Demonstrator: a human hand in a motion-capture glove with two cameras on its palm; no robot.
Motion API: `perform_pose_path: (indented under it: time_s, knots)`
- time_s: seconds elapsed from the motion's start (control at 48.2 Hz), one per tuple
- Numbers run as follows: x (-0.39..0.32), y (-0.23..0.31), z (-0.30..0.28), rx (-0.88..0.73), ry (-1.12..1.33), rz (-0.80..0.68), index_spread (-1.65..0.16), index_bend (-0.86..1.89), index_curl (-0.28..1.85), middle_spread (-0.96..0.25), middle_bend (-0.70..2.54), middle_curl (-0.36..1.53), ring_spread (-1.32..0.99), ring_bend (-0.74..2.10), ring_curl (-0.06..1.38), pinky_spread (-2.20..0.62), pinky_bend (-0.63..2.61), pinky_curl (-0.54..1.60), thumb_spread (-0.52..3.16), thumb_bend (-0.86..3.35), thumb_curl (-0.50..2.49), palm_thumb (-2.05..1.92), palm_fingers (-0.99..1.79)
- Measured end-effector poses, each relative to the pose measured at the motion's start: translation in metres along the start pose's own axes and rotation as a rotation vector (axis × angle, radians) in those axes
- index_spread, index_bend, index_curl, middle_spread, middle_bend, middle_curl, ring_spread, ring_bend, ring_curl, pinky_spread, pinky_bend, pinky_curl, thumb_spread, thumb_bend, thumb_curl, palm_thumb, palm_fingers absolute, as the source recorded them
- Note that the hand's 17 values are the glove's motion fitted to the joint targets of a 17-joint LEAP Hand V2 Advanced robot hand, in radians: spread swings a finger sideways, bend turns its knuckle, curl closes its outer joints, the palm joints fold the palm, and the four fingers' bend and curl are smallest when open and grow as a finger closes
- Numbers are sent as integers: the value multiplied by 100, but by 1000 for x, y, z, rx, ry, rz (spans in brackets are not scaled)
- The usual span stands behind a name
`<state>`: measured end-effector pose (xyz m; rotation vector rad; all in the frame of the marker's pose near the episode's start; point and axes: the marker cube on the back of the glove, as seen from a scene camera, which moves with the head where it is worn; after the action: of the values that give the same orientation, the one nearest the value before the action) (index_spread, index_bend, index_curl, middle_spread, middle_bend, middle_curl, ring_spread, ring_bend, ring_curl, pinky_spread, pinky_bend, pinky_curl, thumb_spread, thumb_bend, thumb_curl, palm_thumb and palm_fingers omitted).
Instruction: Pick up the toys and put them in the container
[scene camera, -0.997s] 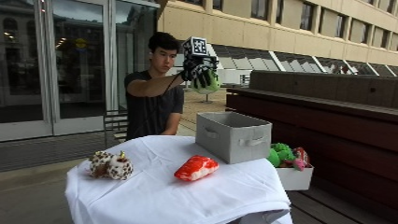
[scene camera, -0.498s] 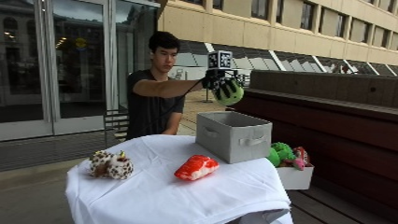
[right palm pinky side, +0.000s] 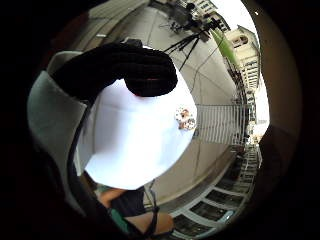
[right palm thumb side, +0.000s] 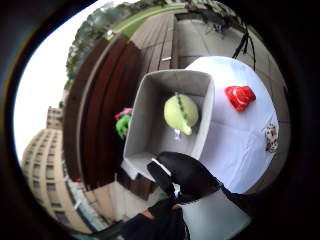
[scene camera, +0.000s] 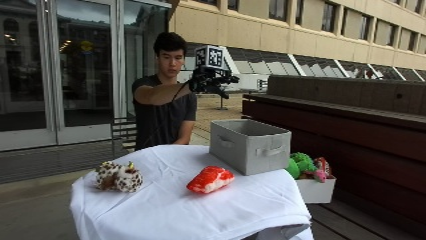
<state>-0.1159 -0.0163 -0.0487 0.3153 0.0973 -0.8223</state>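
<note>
Looking at the outside view first: my gloved right hand (scene camera: 212, 82) is up high above the grey bin (scene camera: 250, 146), fingers spread and holding nothing. I'd guess it's that high because it's a drop from above rather than a reach inside, which keeps the hand out of the bin walls. The bin sits at the far edge of the white tablecloth (scene camera: 166, 205). Two toys are out on the cloth: a red plush (scene camera: 210, 180) just in front of the bin and a spotted brown-and-white plush (scene camera: 119, 176) well apart at the other side. A white box (scene camera: 317, 190) on the bench beside the table has green and pink toys (scene camera: 305, 165) in it.

Thumb side palm view: straight down into the bin (right palm thumb side: 170, 117), and a yellow-green ball toy (right palm thumb side: 181, 113) is in there, the only thing I can see inside. Can't tell if it's settled on the bottom or mid-fall, the angle's no help. Gloved fingers (right palm thumb side: 187, 175) show at the edge, apart from the toy. Red plush (right palm thumb side: 240, 97) is on the cloth next to the bin.

Little finger side view: mostly tablecloth (right palm pinky side: 135, 145), a gloved fingertip (right palm pinky side: 120, 72) and the spotted plush (right palm pinky side: 185, 118) near the cloth's edge.

So one toy in, two to go by my count.
</note>
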Motion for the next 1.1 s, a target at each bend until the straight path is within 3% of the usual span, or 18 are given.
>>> perform_pose_path:
  time_s: [0.332, 0.54, 0.602, 0.727, 0.81, 0.872, 0.976, 1.1]
  knots:
    - [179, 6, 31, -15, 16, 227, -32, 8, 17, 0, 15, 32, 1, 48, 27, 1, 138, 40, 99, -4, 38, -2, -20]
    - [267, 12, 77, -108, 0, 245, -32, 8, 15, -1, 15, 30, 3, 46, 27, 3, 137, 38, 100, -3, 35, 0, -19]
    - [284, 16, 94, -146, -2, 290, -32, 7, 15, -1, 15, 30, 3, 46, 28, 3, 137, 38, 100, -3, 35, 0, -19]
    - [317, 15, 134, -100, 6, 296, -32, 7, 14, -1, 16, 29, 2, 46, 28, 3, 136, 37, 101, -2, 34, 1, -19]
    - [331, 8, 162, -18, 8, 393, -32, 6, 13, -2, 16, 29, 2, 47, 28, 4, 135, 36, 101, -2, 34, 1, -19]
    - [342, 12, 182, -21, 4, 354, -32, 4, 12, -2, 17, 30, 2, 47, 29, 4, 135, 36, 101, -2, 33, 1, -20]
    - [350, 30, 210, -159, -11, 355, -31, 2, 10, -1, 18, 30, 2, 48, 29, 4, 134, 35, 101, -2, 33, 2, -22]
    - [360, 28, 243, -123, -1, 337, -31, 0, 7, 0, 19, 32, 2, 50, 30, 5, 133, 35, 102, -1, 33, 6, -23]
